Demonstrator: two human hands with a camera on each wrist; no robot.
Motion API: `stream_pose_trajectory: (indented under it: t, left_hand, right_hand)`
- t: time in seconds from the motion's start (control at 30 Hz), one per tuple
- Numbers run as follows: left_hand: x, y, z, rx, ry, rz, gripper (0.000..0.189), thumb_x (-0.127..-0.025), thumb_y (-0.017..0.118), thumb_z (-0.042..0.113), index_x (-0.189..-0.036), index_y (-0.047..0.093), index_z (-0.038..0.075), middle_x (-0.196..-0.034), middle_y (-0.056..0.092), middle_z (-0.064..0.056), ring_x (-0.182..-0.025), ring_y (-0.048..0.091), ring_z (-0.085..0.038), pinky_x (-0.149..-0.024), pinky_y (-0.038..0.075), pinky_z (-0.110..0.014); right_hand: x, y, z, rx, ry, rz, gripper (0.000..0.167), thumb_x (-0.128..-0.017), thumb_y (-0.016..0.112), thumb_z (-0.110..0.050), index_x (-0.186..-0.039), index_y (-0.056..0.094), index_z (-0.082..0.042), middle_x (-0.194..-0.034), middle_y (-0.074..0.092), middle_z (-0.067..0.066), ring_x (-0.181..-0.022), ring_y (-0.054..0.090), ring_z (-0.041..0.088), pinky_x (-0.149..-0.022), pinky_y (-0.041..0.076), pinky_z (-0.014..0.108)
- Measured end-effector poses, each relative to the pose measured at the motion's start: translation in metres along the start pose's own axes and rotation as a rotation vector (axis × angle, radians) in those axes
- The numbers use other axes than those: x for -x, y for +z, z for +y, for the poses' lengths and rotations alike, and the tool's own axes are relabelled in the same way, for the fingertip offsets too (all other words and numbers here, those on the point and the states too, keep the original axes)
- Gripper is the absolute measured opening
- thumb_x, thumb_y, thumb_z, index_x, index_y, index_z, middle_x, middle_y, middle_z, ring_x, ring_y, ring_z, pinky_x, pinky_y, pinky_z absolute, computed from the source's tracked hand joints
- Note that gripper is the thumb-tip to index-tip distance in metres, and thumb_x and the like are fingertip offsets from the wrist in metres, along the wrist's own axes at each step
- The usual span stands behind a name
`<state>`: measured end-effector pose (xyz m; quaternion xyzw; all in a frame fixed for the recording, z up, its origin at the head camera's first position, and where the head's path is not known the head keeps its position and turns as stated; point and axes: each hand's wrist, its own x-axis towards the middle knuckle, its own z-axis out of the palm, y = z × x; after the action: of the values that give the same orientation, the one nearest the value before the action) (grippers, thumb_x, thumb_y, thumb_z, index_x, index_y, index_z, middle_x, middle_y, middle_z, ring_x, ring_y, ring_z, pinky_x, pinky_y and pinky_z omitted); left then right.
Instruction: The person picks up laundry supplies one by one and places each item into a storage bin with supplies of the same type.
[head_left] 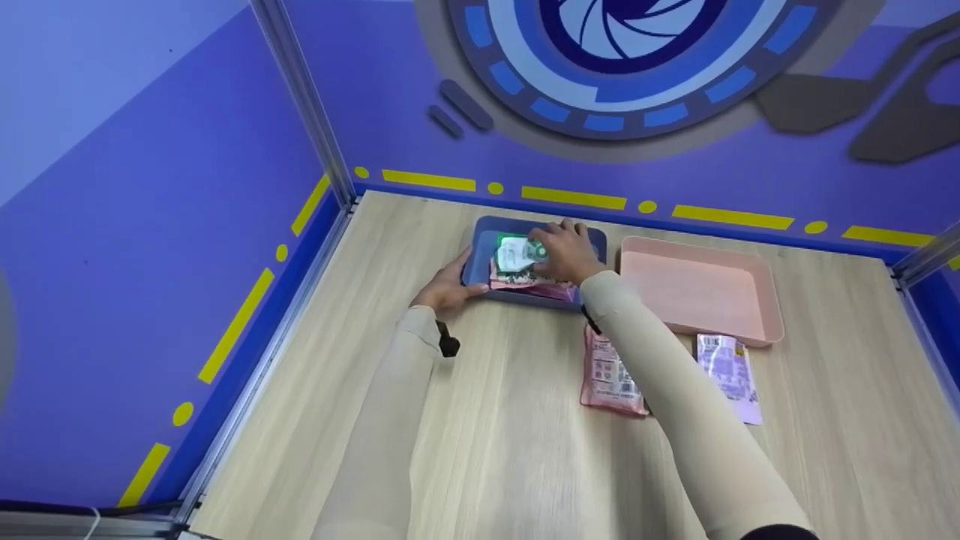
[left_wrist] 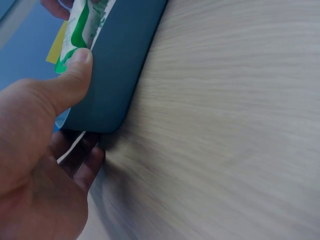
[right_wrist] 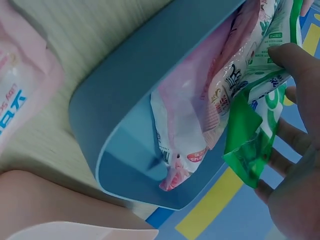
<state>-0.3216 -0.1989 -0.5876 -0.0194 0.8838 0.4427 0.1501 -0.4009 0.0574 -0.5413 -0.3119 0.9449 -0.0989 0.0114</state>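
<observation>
A blue tray (head_left: 541, 300) sits near the back of the table. My left hand (head_left: 446, 286) holds its left end, the thumb along the front wall (left_wrist: 110, 85) and the fingers around the corner. Over the tray, my right hand (head_left: 566, 251) grips a green and white packet (head_left: 516, 253), thumb on one face and fingers behind it. Under that packet, pink packets (head_left: 517, 279) lie inside the tray. The right wrist view shows a pink and white packet (right_wrist: 182, 117) leaning beside others in the tray.
A shallow pink tray (head_left: 694, 289) stands right of the blue one. In front lie a pink packet (head_left: 611, 375), partly hidden by the right sleeve, and a purple packet (head_left: 729, 375). Blue printed panels (head_left: 420, 97) wall the table at the back and sides.
</observation>
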Motion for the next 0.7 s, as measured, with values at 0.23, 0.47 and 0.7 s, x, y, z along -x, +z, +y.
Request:
stream_pose_trajectory:
  t: [0.23, 0.47, 0.7]
  left_hand:
    - [-0.0006, -0.0001, 0.0006, -0.025, 0.016, 0.003, 0.094, -0.098, 0.071, 0.035, -0.167, 0.008, 0.026, -0.171, 0.015, -0.009, -0.157, 0.015, -0.030, -0.126, 0.018, -0.045]
    - [0.0000, -0.0010, 0.0001, -0.010, 0.037, -0.001, 0.093, -0.099, 0.071, 0.034, -0.167, 0.008, 0.025, -0.172, 0.015, -0.008, -0.157, 0.015, -0.030, -0.126, 0.018, -0.045]
    - [-0.0010, -0.0003, -0.0006, -0.036, 0.045, -0.006, 0.095, -0.098, 0.071, 0.035, -0.167, 0.007, 0.023, -0.172, 0.015, -0.009, -0.157, 0.015, -0.029, -0.126, 0.019, -0.043]
  right_hand:
    - [0.0014, 0.0002, 0.0005, -0.006, 0.013, -0.042, 0.060, -0.089, 0.081, -0.038, -0.141, 0.059, -0.020, -0.147, 0.055, 0.015, -0.137, 0.041, 0.042, -0.119, 0.015, 0.071]
    - [0.0020, 0.0017, 0.0009, 0.011, -0.003, -0.051, 0.059, -0.089, 0.081, -0.038, -0.141, 0.059, -0.019, -0.148, 0.055, 0.014, -0.141, 0.041, 0.041, -0.120, 0.013, 0.069]
    - [0.0064, 0.0020, -0.0014, -0.022, -0.028, -0.031, 0.057, -0.091, 0.080, -0.035, -0.140, 0.060, -0.016, -0.150, 0.054, 0.013, -0.142, 0.041, 0.041, -0.120, 0.013, 0.070]
